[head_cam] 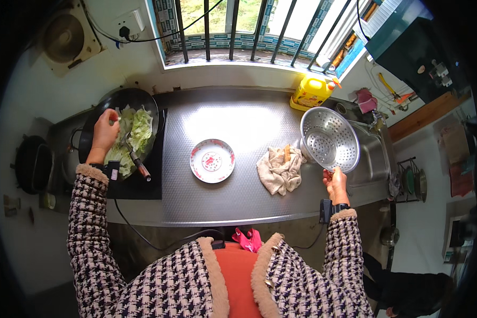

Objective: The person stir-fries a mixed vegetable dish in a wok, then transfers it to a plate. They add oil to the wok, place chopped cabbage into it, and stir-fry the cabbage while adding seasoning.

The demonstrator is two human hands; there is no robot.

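My left hand [105, 133] hovers over a black wok [89, 129] on the left, its fingers curled together. A pale speck shows at the fingertips, but whether they pinch anything is unclear. Torn cabbage leaves [140, 129] lie in the wok. Among them rests a spatula or ladle [136, 159], its handle leaning over the near rim; the leaves cover its head. On the right, my right hand [335, 183] grips the near rim of a perforated metal colander [322, 145]. The colander is tilted towards me and has no food in it.
A white bowl with red patterns [212, 178] sits on the steel countertop [222, 202]. A crumpled beige cloth [280, 171] lies beside the colander. Behind stands a yellow jug [312, 92]. The sink [367, 159] is at right. A dark-clothed person [413, 292] appears at lower right.
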